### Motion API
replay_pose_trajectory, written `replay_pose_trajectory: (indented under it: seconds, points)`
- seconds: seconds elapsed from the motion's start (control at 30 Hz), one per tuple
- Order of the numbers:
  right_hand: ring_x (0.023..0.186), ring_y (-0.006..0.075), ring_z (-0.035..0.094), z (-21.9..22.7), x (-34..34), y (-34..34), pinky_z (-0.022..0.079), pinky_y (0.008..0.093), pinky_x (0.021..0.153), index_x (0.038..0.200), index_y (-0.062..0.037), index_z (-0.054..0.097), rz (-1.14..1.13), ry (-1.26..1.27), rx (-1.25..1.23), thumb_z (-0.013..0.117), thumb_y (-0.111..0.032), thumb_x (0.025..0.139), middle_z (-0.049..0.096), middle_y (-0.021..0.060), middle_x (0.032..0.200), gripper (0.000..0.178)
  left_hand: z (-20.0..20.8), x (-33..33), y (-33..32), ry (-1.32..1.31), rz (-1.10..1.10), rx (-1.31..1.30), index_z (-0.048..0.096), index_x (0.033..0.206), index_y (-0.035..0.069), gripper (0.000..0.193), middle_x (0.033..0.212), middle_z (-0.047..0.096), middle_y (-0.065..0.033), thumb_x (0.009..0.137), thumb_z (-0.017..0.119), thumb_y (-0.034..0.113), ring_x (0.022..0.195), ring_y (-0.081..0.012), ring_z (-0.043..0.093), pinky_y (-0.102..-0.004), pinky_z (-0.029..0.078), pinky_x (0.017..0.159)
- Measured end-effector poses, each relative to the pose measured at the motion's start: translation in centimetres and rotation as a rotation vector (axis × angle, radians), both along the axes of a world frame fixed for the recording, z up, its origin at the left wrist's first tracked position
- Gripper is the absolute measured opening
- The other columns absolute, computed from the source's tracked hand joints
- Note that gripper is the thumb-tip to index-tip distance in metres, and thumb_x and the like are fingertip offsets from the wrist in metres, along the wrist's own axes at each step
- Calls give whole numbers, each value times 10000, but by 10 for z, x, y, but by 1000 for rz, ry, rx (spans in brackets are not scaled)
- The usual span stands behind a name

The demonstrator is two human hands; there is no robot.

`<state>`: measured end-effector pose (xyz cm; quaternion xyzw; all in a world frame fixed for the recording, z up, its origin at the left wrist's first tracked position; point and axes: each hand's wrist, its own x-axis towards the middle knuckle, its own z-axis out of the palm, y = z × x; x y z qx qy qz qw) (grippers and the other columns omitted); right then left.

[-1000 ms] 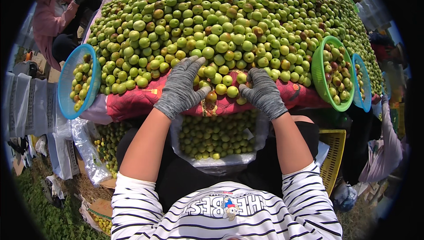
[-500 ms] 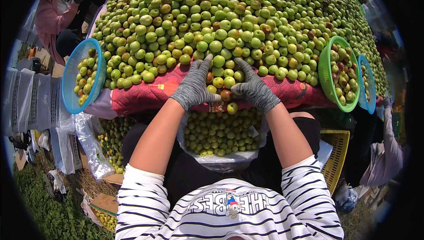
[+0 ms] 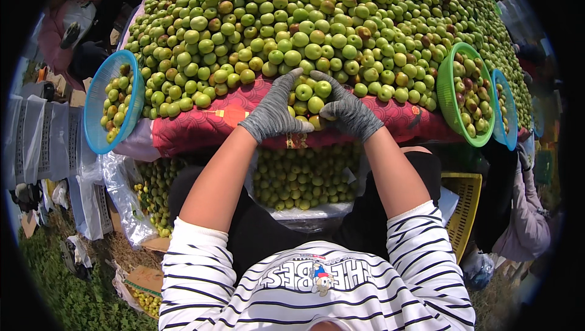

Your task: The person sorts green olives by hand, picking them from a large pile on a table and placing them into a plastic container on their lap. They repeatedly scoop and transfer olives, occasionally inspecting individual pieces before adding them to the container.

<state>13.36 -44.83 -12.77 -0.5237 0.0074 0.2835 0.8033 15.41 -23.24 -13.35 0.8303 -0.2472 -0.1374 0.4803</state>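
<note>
A large heap of green jujubes [image 3: 292, 26], some flushed brown, lies on a red patterned cloth [image 3: 195, 125]. At the heap's near edge, my left hand [image 3: 277, 108] and my right hand [image 3: 350, 108], both in grey knit gloves, cup a small cluster of jujubes [image 3: 311, 96] between them. Their fingertips nearly meet at the far side and both thumbs curve in on the near side. Below the cloth's edge, between my knees, a lined container [image 3: 323, 214] holds many more jujubes [image 3: 298, 178].
A blue basket [image 3: 91, 108] with jujubes stands at the left. A green basket [image 3: 448, 87] and another blue basket [image 3: 512, 124] are at the right. A yellow crate [image 3: 466, 209] sits by my right leg. Other people [image 3: 58, 44] [image 3: 524, 227] are on both sides.
My hands have drawn closer together around the cluster, their fingertips now nearly meeting. Fewer jujubes show between my thumbs, and the one hanging over the cloth's edge is gone from there.
</note>
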Motion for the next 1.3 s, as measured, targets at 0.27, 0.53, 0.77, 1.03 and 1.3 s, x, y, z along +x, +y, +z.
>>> replay_pose_trajectory:
  seconds: [0.27,0.53,0.77,1.03,1.3]
  points:
    - [1192,233,532,8,-52,-3,502,339,953,1484,-124,333,-31,22,25,665,-26,590,464,103,1388,960,-9,-46,-3,-17,-70,-140,204,1495,68,1242,1460,350,-161,539,946,346,1364,-285,358,-406,317,1134]
    - [1269,265,486,-2,-140,-21,462,366,1036,1466,-130,357,-162,40,70,830,-62,589,450,95,1405,999,-21,-116,-22,43,-155,-160,228,1477,69,1201,1439,356,-150,547,945,319,1351,-277,367,-407,314,1137]
    - [1261,268,486,-43,-178,-37,461,372,1027,1454,-121,379,-197,192,104,763,0,608,463,106,1392,937,-22,-140,-38,198,-229,84,243,1490,72,1167,1413,377,-203,577,918,340,1325,-332,400,-399,338,1124]
    - [1313,367,423,-107,-155,-15,359,474,1094,1492,-45,291,399,277,-1260,719,-355,789,312,209,1517,879,52,-86,12,291,-218,74,504,1341,42,589,1237,601,-112,831,748,206,1065,-199,615,-334,498,948]
    - [1439,374,197,-157,-150,120,131,602,1155,1428,-209,447,882,-793,-1565,686,-361,773,266,154,1547,714,93,-26,77,223,512,-546,577,1253,32,357,1113,660,-92,908,658,76,993,-144,641,-273,537,876]
